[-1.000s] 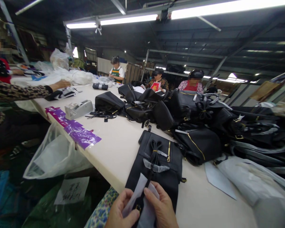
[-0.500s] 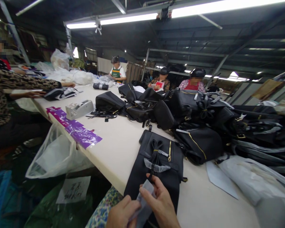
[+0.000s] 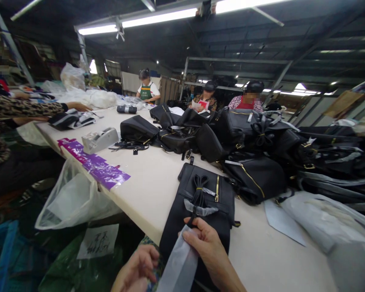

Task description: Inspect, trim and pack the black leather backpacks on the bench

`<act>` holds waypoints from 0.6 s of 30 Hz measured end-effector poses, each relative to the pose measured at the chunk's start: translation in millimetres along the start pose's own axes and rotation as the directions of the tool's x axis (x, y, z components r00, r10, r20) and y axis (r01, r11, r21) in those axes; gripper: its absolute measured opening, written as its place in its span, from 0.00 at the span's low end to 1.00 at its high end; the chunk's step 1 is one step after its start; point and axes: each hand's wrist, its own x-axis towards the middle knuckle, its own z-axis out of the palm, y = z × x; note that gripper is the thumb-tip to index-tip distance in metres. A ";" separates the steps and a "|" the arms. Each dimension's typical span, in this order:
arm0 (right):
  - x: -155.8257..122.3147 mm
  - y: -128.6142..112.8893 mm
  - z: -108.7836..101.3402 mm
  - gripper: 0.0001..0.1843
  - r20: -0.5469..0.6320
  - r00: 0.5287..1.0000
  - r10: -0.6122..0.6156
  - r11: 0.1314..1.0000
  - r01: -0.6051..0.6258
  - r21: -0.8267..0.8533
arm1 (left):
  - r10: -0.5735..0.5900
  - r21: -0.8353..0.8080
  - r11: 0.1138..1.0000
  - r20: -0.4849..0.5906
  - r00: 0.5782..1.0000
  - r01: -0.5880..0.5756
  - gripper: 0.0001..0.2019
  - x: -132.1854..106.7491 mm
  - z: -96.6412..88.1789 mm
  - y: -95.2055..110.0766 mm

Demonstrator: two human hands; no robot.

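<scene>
Wrapping a dark strap (image 3: 191, 221) of the black bag (image 3: 222, 215) appears to be the step in hand: a thin white sheet (image 3: 179, 259) runs from the strap down toward seven o'clock, its lower stretch loose, so the wrap looks unfinished. How much of the strap lies beneath it cannot be told. The person's right hand (image 3: 208, 243), at about six o'clock from the looped strap bundle (image 3: 200, 190), pinches the upper end of the sheet between thumb and fingers, with the dark strap just showing beyond the index fingertip. The left hand (image 3: 140, 261), between eight and nine o'clock from the right, has its fingers bent and slackly parted; nothing shows in them, and they stand near the sheet without gripping it. The bag lies at the near edge of the pale table (image 3: 261, 259), before the person, its gold zip (image 3: 217, 190) at three o'clock from the bundle. From the bag, a pile of black bags (image 3: 243, 125) spreads from about eleven to two o'clock, and a tape dispenser (image 3: 99, 140) stands at ten. The next move seems to call for the left fingers to take the sheet's loose edge and fold it snugly around the strap, with the right pinch securing the upper end.
</scene>
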 end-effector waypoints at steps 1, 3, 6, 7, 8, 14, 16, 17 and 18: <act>0.0 -1.9 0.7 0.26 0.014 1.000 -0.002 1.000 0.002 -0.004 | -0.075 -0.137 0.987 0.038 0.996 0.080 0.31 7.8 4.2 7.1; -0.2 -6.4 2.2 0.25 0.023 1.000 -0.012 1.000 0.012 -0.008 | -0.216 -0.234 0.943 0.112 0.970 0.237 0.31 21.0 18.8 20.1; -1.8 -12.8 3.2 0.27 0.016 1.000 -0.018 0.999 0.018 -0.027 | -0.233 -0.161 0.950 0.208 0.950 0.269 0.26 31.6 44.0 28.8; -2.6 -14.0 2.6 0.28 0.015 1.000 -0.021 0.999 0.022 -0.033 | -0.214 -0.150 0.957 0.220 0.952 0.249 0.25 32.9 50.0 28.6; -3.2 -14.4 1.5 0.29 0.017 1.000 -0.025 0.999 0.025 -0.037 | -0.191 -0.141 0.964 0.219 0.957 0.225 0.24 33.3 54.1 27.4; -1.7 -3.2 -3.1 0.32 0.022 1.000 -0.023 0.999 0.023 -0.028 | 0.032 0.388 0.918 0.123 0.992 -0.078 0.13 26.8 52.8 16.8; -0.1 0.3 -0.5 0.31 0.005 0.999 -0.037 0.999 0.037 -0.031 | 0.087 0.572 0.805 0.144 0.986 -0.155 0.13 23.9 50.5 12.3; 0.5 1.2 1.3 0.30 -0.004 0.999 -0.045 0.998 0.044 -0.036 | 0.099 0.632 0.754 0.160 0.982 -0.179 0.14 22.8 49.8 10.3; 0.9 1.3 3.3 0.30 -0.012 0.999 -0.052 0.998 0.052 -0.037 | 0.106 0.675 0.713 0.165 0.981 -0.190 0.14 22.0 49.3 9.4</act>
